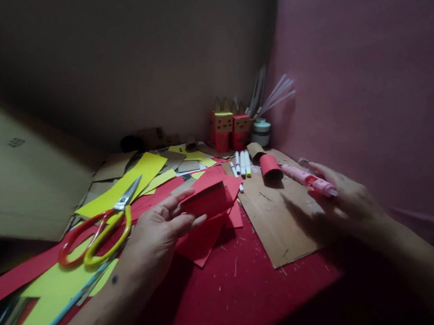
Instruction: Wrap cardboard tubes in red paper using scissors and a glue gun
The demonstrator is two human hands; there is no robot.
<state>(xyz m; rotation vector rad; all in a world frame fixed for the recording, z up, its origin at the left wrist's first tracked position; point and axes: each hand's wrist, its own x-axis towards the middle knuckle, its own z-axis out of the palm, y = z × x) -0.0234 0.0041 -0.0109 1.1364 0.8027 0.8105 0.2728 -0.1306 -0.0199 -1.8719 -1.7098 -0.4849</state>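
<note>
My left hand holds a small red folded piece, its thumb in front and fingers behind, above loose red paper sheets. The piece has a dark upper edge; whether it is paper or covered card I cannot tell. On the right, my right hand is closed around a pink glue gun, with a clear stick end at its rear. Some of those fingers are hidden or in shadow. A red paper-covered tube stands just left of the glue gun, on a cardboard sheet.
Scissors with red and yellow handles lie on yellow paper at left, near a blue stick. Several markers and a brown tube lie further back. Decorated red figures and a pale jar stand behind.
</note>
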